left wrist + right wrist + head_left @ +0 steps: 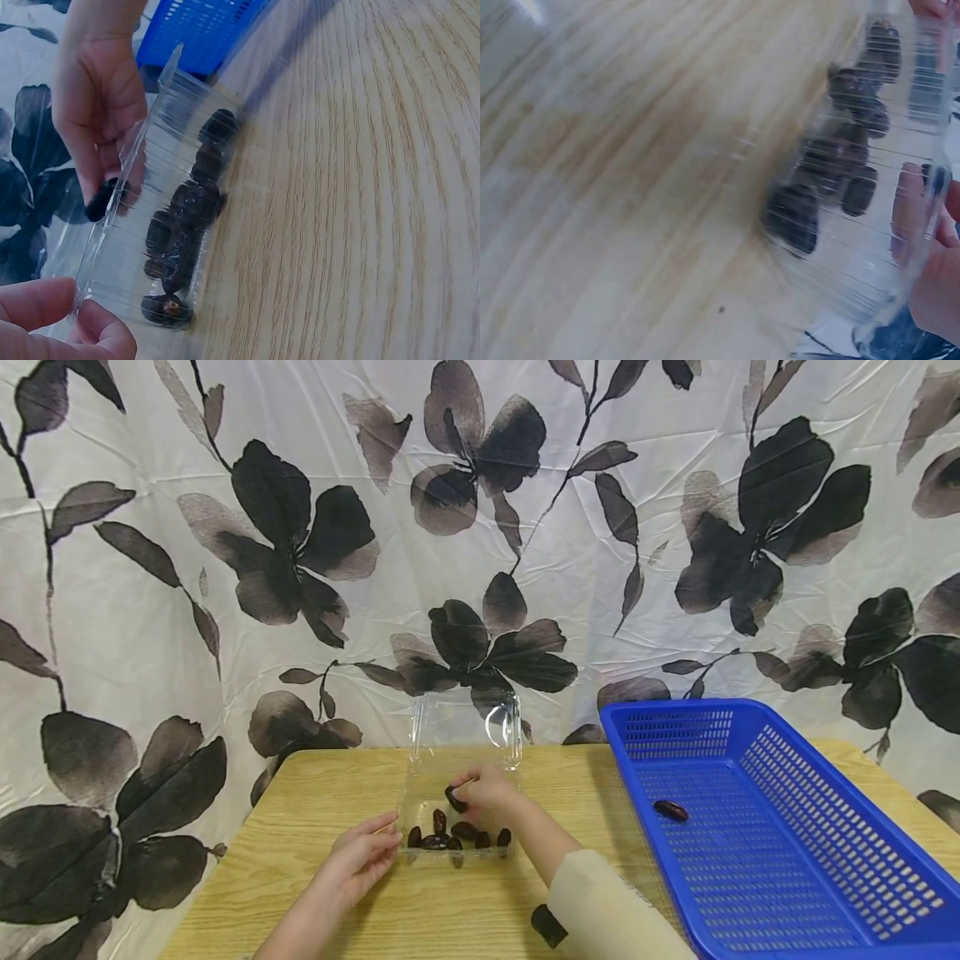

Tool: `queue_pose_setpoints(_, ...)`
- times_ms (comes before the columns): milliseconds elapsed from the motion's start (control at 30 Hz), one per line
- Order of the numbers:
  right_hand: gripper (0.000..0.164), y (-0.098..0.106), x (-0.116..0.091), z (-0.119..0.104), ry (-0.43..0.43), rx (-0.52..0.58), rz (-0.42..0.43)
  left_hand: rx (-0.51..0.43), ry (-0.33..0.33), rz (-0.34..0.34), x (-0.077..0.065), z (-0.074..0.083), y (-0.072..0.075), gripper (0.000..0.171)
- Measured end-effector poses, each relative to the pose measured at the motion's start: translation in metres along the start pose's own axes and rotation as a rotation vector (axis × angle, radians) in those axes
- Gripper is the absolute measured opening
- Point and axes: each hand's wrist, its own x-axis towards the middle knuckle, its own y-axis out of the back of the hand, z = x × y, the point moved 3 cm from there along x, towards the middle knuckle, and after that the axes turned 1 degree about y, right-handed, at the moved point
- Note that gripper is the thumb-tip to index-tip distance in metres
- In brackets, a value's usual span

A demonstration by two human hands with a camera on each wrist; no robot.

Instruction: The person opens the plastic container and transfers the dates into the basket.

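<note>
A clear plastic clamshell box (465, 727) stands on the table with its lid raised at the back. Several dark dates (435, 842) lie along its near side. My left hand (366, 852) pinches the box's left edge between thumb and fingers, as the left wrist view shows at the lower left. Inside the box's opening, my right hand (486, 795) pinches one date (455, 799) above the others. That pinched date (103, 199) shows at the box rim in the left wrist view. The right wrist view is blurred.
On the right of the wooden table (300, 810) stands a blue plastic basket (678, 893) with a single date (671, 811) in it. A small black object (548, 926) lies beside the right sleeve. Behind the table hangs a flowered cloth (390, 568).
</note>
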Motion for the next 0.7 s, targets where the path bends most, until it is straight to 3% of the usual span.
queue_pose_setpoints(67, 0.018, 0.001, 0.012, 0.008, 0.030, 0.046, -0.015, -0.004, -0.002, 0.000, 0.000, 0.000, 0.000, 0.058)
queue_pose_setpoints(267, 0.021, 0.002, 0.011, -0.005, -0.002, 0.135, -0.045, -0.017, -0.003, -0.004, 0.000, -0.001, -0.001, 0.057)
queue_pose_setpoints(333, 0.025, 0.003, -0.002, -0.023, -0.043, 0.130, -0.038, -0.017, -0.003, -0.005, 0.000, -0.001, 0.000, 0.057)
queue_pose_setpoints(700, 0.031, 0.027, -0.010, -0.041, -0.011, 0.130, -0.060, -0.004, -0.014, -0.011, 0.002, -0.002, 0.001, 0.059)
